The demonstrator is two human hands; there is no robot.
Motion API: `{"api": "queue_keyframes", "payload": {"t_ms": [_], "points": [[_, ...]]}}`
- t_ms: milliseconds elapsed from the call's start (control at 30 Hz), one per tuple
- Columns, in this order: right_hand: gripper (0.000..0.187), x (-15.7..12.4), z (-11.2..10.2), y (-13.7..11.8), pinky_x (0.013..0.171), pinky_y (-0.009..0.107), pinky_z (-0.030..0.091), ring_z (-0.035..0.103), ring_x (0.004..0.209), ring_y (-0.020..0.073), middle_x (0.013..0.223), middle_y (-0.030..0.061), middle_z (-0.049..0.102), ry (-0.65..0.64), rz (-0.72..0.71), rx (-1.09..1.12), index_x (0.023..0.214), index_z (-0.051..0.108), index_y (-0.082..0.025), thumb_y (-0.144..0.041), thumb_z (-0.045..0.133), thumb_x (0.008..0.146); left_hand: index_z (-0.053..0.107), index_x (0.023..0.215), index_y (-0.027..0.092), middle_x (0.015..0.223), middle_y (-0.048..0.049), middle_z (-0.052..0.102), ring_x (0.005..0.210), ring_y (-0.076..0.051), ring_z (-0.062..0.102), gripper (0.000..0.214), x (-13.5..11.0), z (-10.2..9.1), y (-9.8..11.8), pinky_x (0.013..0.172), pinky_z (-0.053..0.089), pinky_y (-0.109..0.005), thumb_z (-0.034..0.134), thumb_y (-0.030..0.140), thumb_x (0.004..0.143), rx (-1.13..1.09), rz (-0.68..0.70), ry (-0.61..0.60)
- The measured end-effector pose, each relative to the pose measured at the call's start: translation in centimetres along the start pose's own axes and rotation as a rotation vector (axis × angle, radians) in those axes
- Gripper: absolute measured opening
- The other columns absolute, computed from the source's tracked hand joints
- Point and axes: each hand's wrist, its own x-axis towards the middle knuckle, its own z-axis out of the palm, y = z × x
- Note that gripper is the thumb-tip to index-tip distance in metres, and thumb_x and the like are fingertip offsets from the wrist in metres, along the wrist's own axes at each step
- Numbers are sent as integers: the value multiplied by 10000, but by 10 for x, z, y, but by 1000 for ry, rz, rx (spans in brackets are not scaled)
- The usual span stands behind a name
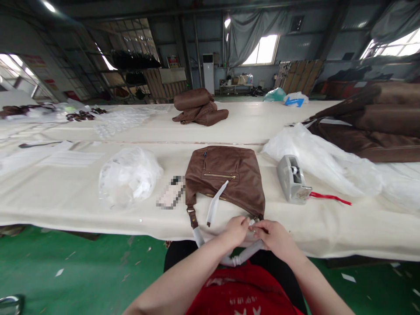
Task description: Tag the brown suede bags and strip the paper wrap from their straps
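Note:
A brown leather handbag (226, 177) lies flat at the near edge of the long white table (65, 197), its zip pocket facing up. Its strap (229, 258) hangs off the table edge, wrapped in white protective paper. A loose white strip (215, 203) lies across the bag. My left hand (236, 231) and my right hand (274, 236) meet at the bag's near right corner, both pinched closed on the white wrapping where the strap joins the bag.
A grey tape dispenser (293, 180) with a red ribbon (330, 198) stands right of the bag. A crumpled plastic bag (127, 176) and a phone (170, 192) lie to the left. Clear plastic sheeting (328, 162) and stacked brown bags (370, 127) sit at right; more brown bags (198, 107) lie farther back.

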Motion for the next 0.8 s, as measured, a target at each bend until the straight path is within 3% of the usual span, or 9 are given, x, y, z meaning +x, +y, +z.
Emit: {"api": "queue_keyframes", "payload": {"t_ms": [100, 233, 333, 433, 533, 633, 733, 800], "points": [[262, -5, 1, 7, 433, 225, 378, 521, 401, 96, 820, 10, 712, -55, 38, 150, 906, 666, -200, -355, 472, 821, 546, 742, 139, 507, 58, 349, 404, -72, 267, 270, -3, -7, 7, 434, 262, -194, 387, 264, 921, -333, -282, -220], [248, -7, 4, 8, 412, 210, 350, 505, 381, 86, 732, -7, 694, -62, 6, 146, 804, 652, -189, -343, 459, 823, 473, 680, 142, 502, 91, 197, 362, -44, 90, 293, -10, -16, 12, 350, 91, -155, 337, 210, 931, -748, -547, -628], [239, -6, 7, 4, 415, 203, 335, 503, 367, 104, 476, -50, 563, -61, -2, 84, 729, 633, -198, -325, 454, 826, 451, 685, 152, 518, 92, 163, 357, -41, 82, 307, -15, -18, 8, 334, 81, -131, 329, 232, 956, -981, -613, -707], [216, -4, 9, -2, 415, 206, 328, 516, 355, 116, 390, -50, 494, -6, 73, -64, 638, 598, -205, -267, 473, 804, 473, 713, 153, 525, 95, 144, 366, -45, 74, 293, -18, -15, 1, 334, 84, -124, 370, 273, 961, -1021, -592, -715], [250, -2, 9, -9, 419, 213, 316, 503, 341, 103, 416, -21, 531, 68, 101, -272, 561, 555, -206, -260, 505, 800, 492, 709, 150, 516, 98, 147, 382, -54, 49, 322, -19, -9, -1, 344, 67, -144, 369, 305, 964, -932, -541, -650], [298, -4, 5, -10, 436, 226, 322, 498, 349, 104, 461, 3, 569, 79, 49, -366, 556, 566, -207, -297, 498, 831, 523, 706, 148, 493, 91, 183, 391, -69, 68, 357, -22, -3, 3, 369, 93, -176, 345, 327, 959, -644, -415, -430], [179, -11, 0, -7, 487, 234, 393, 560, 417, 122, 624, 5, 667, -20, -46, -222, 745, 656, -220, -284, 504, 816, 590, 746, 149, 519, 41, 352, 445, -94, 300, 351, -28, -1, 7, 465, 288, -208, 362, 327, 943, -124, -76, -45], [179, -17, -3, -4, 537, 236, 441, 597, 469, 125, 742, -1, 704, -24, -75, -91, 873, 658, -225, -265, 500, 800, 618, 789, 154, 659, -22, 521, 632, -149, 492, 331, -33, -3, 7, 639, 401, -264, 364, 301, 942, 272, 186, 127]]}}
